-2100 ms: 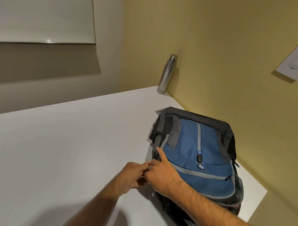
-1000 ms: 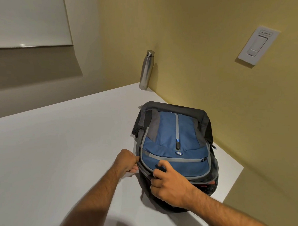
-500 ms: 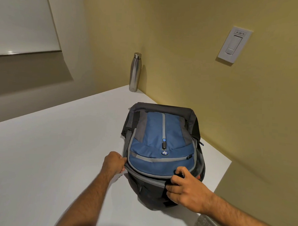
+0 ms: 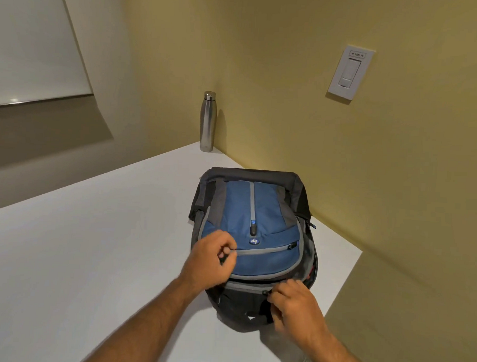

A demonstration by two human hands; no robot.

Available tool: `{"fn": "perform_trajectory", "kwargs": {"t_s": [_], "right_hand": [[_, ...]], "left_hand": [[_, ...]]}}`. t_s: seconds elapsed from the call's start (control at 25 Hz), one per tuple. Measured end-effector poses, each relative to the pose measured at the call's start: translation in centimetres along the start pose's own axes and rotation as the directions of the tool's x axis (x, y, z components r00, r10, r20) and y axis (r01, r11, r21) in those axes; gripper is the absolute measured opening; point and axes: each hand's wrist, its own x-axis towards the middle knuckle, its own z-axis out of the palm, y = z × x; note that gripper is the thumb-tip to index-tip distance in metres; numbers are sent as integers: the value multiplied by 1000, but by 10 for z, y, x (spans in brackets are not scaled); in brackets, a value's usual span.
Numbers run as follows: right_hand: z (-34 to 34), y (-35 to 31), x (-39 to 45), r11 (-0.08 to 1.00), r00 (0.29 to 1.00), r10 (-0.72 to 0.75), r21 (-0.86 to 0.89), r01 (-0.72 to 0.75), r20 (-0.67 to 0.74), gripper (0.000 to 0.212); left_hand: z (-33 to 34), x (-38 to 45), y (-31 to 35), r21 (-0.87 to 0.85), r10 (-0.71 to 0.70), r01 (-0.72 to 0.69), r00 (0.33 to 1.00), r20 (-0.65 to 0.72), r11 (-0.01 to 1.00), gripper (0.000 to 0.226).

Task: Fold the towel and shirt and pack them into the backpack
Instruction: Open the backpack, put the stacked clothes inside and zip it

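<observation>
Backpack (image 4: 260, 209) under curled fingers (image 4: 224, 252) of both hands.

Free room and obstacles. The desk (image 4: 78, 256) lies bare and open to the left of the backpack (image 4: 254, 209), giving wide passage there. On the right, the yellow wall (image 4: 369, 173) runs close beside the backpack, leaving only a narrow strip of desk. A steel bottle (image 4: 208, 122) stands upright in the far corner, apart from the backpack. The backpack's near end is occupied by the left hand (image 4: 210, 259) and right hand (image 4: 295, 303).
</observation>
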Motion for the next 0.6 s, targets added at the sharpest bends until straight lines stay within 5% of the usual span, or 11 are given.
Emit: {"fn": "perform_trajectory", "kwargs": {"t_s": [0.08,0.16,0.32,0.6], "right_hand": [[2,-13,0,965,973,232,124,-230,3,28],[1,-20,1,862,895,445,259,-437,29,26],[-5,-29,-4,632,751,655,486,-604,82,19],[-8,-33,-6,610,741,670,531,-588,50,23]], "left_hand": [[19,-10,16,71,243,-265,943,225,962,9],[36,-19,24,192,316,-421,853,415,886,15],[52,-25,32,451,74,-389,816,574,803,31],[58,-21,47,559,-38,-348,825,564,752,15]]}}
